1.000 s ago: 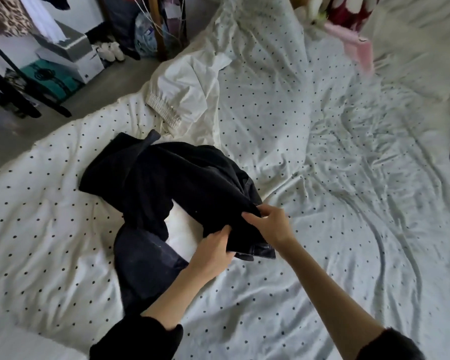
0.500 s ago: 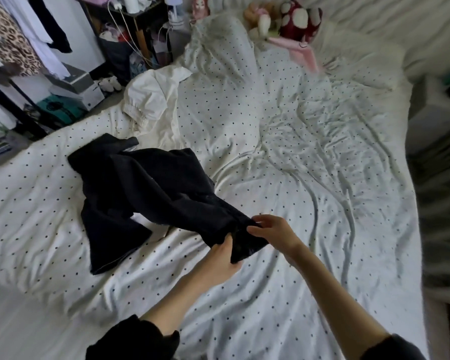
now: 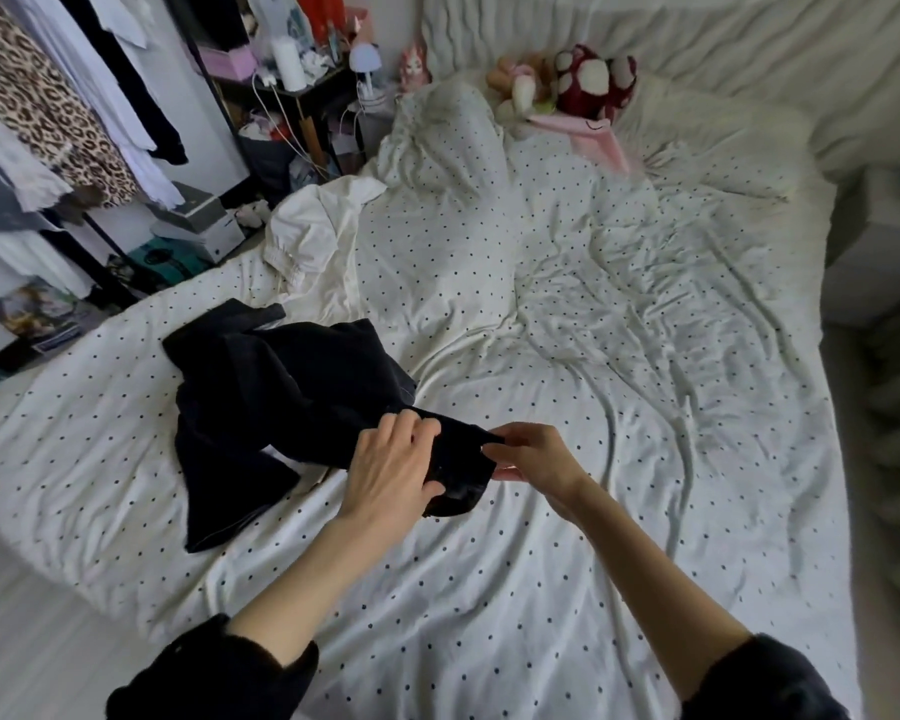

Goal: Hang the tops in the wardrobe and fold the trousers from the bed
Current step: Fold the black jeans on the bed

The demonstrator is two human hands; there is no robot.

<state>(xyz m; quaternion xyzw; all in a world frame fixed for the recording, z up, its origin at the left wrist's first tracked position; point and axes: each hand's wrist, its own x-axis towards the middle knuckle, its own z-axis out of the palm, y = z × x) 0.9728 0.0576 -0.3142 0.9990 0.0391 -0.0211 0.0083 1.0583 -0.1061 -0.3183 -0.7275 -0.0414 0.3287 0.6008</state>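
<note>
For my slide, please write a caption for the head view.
Both hands, left and right, hold one end of dark trousers on the dotted bed.

The near end of the black trousers (image 3: 281, 402) is covered by the left hand (image 3: 391, 475), whose fingertips disappear into the cloth. The right hand (image 3: 533, 459) shows thumb and forefinger only; the remaining fingers are hidden behind its palm. The white top (image 3: 307, 241) is crumpled, so its shape cannot be read. The hanging clothes (image 3: 48, 106) are cut off by the left and top edges. Items on the bedside shelf (image 3: 302, 85) are too small and cluttered to identify. The right edge beyond the bed (image 3: 645, 356) is blurred. Both sleeves run off the bottom edge.
</note>
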